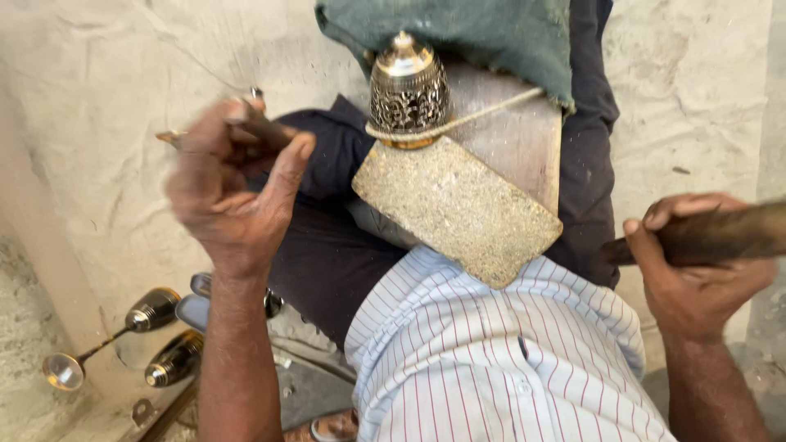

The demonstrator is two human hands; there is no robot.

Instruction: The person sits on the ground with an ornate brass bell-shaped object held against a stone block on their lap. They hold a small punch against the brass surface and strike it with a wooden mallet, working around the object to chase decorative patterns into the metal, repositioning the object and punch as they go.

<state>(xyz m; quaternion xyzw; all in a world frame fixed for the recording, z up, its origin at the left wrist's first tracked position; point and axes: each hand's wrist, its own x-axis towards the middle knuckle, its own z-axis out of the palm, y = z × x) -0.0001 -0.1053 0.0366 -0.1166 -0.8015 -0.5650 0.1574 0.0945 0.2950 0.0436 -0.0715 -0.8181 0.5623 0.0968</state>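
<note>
My left hand [233, 184] is raised at the left, fingers closed around a thin metal chisel-like tool [260, 123], blurred by motion. My right hand [696, 262] at the right grips a thick dark wooden mallet handle [720, 233]. Between them a brass engraved bell-shaped piece [408, 92] stands on a wooden board [508, 135], tied down by a cord [483, 113]. A gritty, filing-covered slab [458, 209] lies below it on my lap. Neither hand touches the brass piece.
A dark green cloth [483, 33] covers the board's far end. Brass goblet-like parts [151, 311] and another one [173, 360] lie on the floor at lower left, beside a pale concrete wall [98, 123]. My striped shirt [491, 360] fills the lower middle.
</note>
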